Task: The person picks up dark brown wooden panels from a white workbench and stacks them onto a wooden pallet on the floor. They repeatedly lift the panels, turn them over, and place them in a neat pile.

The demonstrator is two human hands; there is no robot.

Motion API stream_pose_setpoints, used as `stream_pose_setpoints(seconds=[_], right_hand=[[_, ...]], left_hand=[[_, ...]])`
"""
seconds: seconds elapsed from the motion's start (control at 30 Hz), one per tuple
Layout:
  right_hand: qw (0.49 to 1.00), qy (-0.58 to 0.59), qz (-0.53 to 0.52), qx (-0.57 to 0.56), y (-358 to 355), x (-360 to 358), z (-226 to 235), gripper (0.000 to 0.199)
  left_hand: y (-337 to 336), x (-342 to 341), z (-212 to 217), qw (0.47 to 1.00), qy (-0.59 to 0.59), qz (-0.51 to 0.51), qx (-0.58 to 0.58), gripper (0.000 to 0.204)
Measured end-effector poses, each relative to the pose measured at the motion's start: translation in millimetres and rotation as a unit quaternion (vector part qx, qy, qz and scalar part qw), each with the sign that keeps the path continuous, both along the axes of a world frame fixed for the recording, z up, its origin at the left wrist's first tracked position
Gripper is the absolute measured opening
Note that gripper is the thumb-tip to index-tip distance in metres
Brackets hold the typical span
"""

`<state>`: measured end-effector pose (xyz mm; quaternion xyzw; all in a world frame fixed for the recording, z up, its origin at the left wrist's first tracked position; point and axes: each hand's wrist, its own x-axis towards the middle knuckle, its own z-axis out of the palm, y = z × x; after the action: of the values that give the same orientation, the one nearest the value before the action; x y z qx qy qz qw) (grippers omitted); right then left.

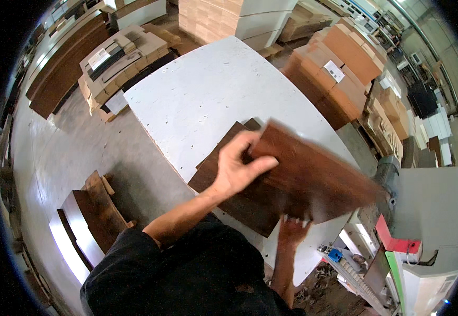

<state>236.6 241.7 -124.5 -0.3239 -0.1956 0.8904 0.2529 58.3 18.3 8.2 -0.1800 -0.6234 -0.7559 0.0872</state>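
Brown rectangular wood-look panel point(318, 179) tilts above a pale flat table point(202, 84), left hand point(236, 164) clasping one edge, right hand point(293, 230) another, apparently sharing its weight.

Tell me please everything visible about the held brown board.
The board is flat, reddish and wood-like, its right end blurred. It is held over darker boards on the white table, exact tilt unclear. The left hand grips its left end, thumb on top; the right hand is at its near edge.
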Motion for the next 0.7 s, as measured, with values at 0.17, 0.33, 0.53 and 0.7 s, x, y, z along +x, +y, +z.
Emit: stream_pose_setpoints(seconds=[0.17,0.33,0.53,0.7], right_hand=[[0.949,-0.151,0.273,0.05,-38.2,81.2,-38.9,0.037],[0.873,-0.215,0.428,0.096,-51.7,74.5,0.4,0.035],[0.911,-0.211,0.302,0.186,-18.7,76.7,5.2,0.036],[0.964,-0.227,0.037,0.136,24.1,75.6,-16.5,0.032]], left_hand=[[-11.5,-46.8,-62.6,0.977,-0.165,0.059,-0.124,0.042],[-48.9,-66.1,-132.7,0.958,-0.231,0.024,-0.169,0.046],[-44.0,-117.8,-178.1,0.928,-0.142,-0.004,-0.345,0.056],[-32.1,-125.2,-203.2,0.928,-0.154,-0.02,-0.34,0.056]])
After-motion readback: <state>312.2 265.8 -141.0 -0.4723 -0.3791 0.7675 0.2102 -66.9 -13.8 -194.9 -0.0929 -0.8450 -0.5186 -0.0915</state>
